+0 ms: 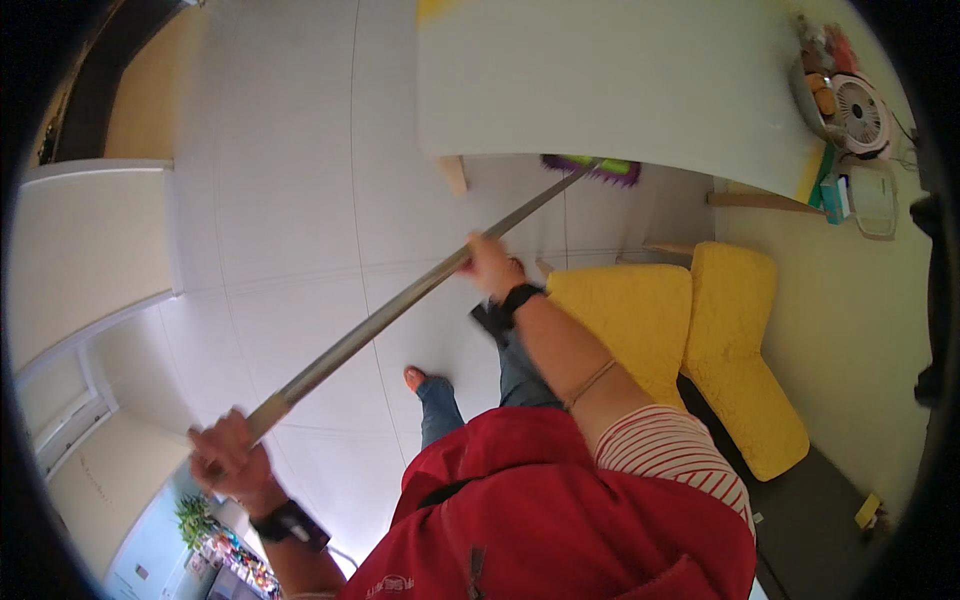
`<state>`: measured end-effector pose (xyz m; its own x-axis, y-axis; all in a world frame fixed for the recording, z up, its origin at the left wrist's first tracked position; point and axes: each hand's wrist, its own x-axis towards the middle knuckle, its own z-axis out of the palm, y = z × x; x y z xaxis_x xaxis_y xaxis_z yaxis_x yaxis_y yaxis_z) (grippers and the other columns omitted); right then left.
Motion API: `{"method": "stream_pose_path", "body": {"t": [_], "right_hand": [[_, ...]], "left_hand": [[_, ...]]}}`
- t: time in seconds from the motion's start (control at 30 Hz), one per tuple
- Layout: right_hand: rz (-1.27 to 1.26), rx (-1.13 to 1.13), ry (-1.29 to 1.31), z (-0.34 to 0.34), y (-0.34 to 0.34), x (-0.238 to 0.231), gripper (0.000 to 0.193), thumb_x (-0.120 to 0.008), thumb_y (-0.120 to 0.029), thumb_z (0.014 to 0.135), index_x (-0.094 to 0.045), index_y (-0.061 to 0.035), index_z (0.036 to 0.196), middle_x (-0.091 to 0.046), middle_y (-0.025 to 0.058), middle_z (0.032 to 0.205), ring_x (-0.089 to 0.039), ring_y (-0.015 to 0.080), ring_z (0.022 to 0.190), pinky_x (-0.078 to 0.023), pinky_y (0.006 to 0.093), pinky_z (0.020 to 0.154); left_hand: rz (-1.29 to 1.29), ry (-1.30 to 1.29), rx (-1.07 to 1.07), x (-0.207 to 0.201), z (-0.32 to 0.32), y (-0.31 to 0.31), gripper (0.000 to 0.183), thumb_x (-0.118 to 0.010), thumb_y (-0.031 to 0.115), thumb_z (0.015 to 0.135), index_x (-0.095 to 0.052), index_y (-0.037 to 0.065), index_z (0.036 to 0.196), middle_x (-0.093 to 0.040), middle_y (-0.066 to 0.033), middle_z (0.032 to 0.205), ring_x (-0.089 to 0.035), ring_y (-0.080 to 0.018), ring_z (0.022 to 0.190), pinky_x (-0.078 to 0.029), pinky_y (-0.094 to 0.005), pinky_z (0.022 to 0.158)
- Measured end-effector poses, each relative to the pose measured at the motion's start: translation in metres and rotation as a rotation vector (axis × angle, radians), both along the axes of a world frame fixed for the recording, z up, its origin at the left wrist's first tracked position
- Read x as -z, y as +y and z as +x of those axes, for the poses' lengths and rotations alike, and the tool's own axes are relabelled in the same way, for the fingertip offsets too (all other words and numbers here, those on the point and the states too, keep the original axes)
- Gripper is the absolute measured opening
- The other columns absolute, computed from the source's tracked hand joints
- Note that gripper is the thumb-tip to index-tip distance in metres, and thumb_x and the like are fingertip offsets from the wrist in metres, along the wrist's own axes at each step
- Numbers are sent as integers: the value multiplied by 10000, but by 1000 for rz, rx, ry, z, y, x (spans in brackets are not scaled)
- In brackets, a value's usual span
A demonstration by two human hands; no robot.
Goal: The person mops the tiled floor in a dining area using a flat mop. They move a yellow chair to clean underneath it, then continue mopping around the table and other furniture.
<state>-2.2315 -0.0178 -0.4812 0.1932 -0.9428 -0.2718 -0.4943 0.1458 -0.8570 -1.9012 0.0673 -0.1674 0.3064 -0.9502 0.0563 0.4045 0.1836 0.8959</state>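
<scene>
A long metal-handled mop (385,312) slants across the view from lower left to upper right. My left hand (235,460) is wrapped round the handle's upper end at the lower left. Farther along the shaft, my right hand (488,266) grips it near the middle. The mop head (620,172), purple and green with a shaggy fringe, lies on the floor (290,200) by the edge of a white table (600,80), partly hidden beneath it. Dark bands circle both my wrists.
Yellow cushioned chair parts (625,310) stand at the right, beside a dark seat or mat (810,530). On the table's far right sits a small white fan (860,112) near a bowl of items. A wooden table leg (453,175) rises near the mop. White cabinets (90,260) line the left.
</scene>
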Motion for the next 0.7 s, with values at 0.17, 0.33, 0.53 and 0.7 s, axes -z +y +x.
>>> {"method": "stream_pose_path", "body": {"t": [0.17, 0.33, 0.53, 0.7], "right_hand": [[333, 667, -750, -143, -47, 33, 168, -604, -71, 821, -481, 24, 883, -545, 150, 781, -571, 257, 763, -531, 418, 810], [422, 1271, -1154, -160, -34, 19, 163, -512, -97, 890, -445, 52, 877, -494, 139, 786, -537, 252, 738, -525, 414, 804], [363, 706, -629, -80, -17, 28, 179, -601, -55, 821, -459, -22, 925, -555, 144, 881, -570, 244, 791, -510, 388, 802], [816, 667, -913, 99, 25, 9, 200, -620, -111, 800, -464, -29, 893, -566, 136, 840, -588, 263, 700, -523, 411, 667]], "left_hand": [[67, -48, 467, 80, -113, -41, 377, -462, 384, 838, -452, 111, 578, -437, -23, 497, -398, -195, 551, -325, -382, 699], [51, -11, 628, 115, -157, -63, 264, -393, 250, 810, -506, 64, 662, -513, -73, 609, -478, -246, 676, -361, -447, 841], [6, 72, 316, 130, -99, -4, 279, -366, 248, 849, -420, 102, 617, -434, -26, 568, -446, -209, 628, -364, -433, 793], [53, 119, 35, 64, 26, 86, 344, -398, 281, 879, -336, 198, 550, -304, 33, 428, -325, -125, 504, -315, -368, 779]]}}
